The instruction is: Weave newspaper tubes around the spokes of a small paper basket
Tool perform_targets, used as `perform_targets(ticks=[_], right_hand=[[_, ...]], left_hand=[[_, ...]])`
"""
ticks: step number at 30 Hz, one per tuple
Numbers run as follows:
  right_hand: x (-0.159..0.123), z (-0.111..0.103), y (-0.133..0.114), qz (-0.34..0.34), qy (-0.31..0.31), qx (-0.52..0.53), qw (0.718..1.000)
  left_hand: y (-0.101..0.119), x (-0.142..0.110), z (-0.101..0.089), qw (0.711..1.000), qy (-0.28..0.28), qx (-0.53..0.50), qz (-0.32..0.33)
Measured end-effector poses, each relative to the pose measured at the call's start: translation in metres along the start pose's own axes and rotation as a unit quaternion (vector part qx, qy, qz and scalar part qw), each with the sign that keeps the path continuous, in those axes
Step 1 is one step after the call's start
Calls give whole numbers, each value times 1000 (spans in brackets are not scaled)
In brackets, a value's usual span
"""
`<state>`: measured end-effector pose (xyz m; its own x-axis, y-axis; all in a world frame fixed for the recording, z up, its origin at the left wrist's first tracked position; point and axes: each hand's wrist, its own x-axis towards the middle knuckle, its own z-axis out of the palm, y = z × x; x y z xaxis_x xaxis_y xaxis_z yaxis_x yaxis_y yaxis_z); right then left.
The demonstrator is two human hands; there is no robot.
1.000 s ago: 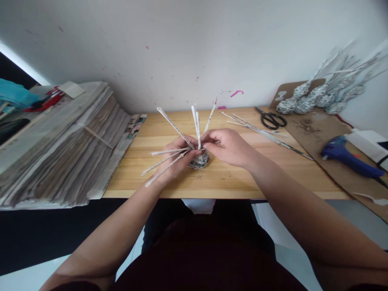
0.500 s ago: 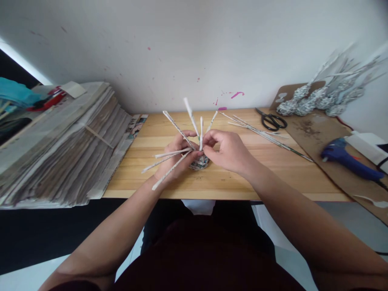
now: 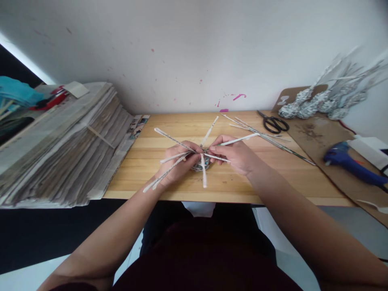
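Note:
A small woven paper piece [image 3: 198,165] sits low over the wooden table, with several rolled-paper strips fanning out from its top. My left hand [image 3: 178,163] is closed around its left side, the thumb near the crossing of the strips. From the right, my right hand [image 3: 232,153] pinches at the base of a white paper strip [image 3: 239,139] that points to the right. One paper strip [image 3: 204,173] hangs toward me over the piece's front, while another strip [image 3: 209,131] points away toward the wall. My fingers partly hide the weave.
Loose rolled-paper strips [image 3: 266,139] lie right of my hands, near black scissors [image 3: 274,123]. A blue glue gun [image 3: 353,161] rests on cardboard [image 3: 315,141]. Several woven paper pieces [image 3: 321,103] stand at the back right. A tall newspaper stack [image 3: 69,149] fills the left.
The strips that stood upright at the centre now lean down, one toward me and others to the right. My right hand has shifted slightly right; the left still holds the piece.

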<state>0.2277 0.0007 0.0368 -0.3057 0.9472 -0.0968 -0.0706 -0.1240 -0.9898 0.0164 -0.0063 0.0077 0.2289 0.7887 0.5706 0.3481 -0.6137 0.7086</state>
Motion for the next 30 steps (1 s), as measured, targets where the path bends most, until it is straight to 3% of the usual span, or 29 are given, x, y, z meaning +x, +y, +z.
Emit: perform_targets(ticks=[4, 8, 14, 17, 21, 24, 27, 30], right_hand=[[1, 0, 2, 17, 0, 28, 999], [3, -1, 3, 82, -6, 106, 991], [4, 2, 4, 200, 32, 241, 949], [1, 4, 9, 207, 52, 280, 936], [-7, 5, 18, 113, 27, 238, 964], [-12, 7, 22, -22, 26, 95, 995], [-12, 8, 23, -120, 26, -35, 992], [-8, 8, 23, -166, 22, -96, 981]], left_hand=[[3, 3, 0, 999, -12, 40, 32], [4, 1, 3, 999, 7, 45, -4], [-3, -4, 13, 999, 27, -27, 17], [-4, -4, 17, 999, 34, -23, 12], [0, -2, 20, 999, 43, -9, -6], [4, -1, 19, 999, 32, -23, -30], [8, 3, 15, 998, 19, -33, -45], [10, 7, 8, 999, 5, -32, -23]])
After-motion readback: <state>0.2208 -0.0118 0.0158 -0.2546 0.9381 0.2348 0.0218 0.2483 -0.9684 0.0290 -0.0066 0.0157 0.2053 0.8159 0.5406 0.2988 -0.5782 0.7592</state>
